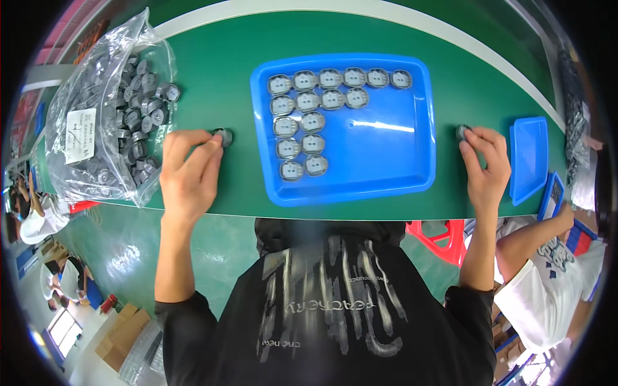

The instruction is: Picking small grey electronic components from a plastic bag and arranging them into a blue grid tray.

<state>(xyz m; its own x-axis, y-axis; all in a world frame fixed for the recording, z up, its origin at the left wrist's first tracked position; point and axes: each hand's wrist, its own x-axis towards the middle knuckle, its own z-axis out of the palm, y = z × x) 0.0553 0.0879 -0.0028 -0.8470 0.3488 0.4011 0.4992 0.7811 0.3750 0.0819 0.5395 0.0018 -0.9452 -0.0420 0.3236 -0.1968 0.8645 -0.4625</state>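
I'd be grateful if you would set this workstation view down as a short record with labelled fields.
Surface: green table
Left hand: pinches a round grey part between the bag and the large tray
Right hand: pinches a small dark grey piece, between the two trays
Large blue tray: sixteen grey parts, in rows of six, four, two, two and two from the far side
Clear plastic bag: at far left, holding many loose grey parts, white label on it
Small blue tray: right of the right hand
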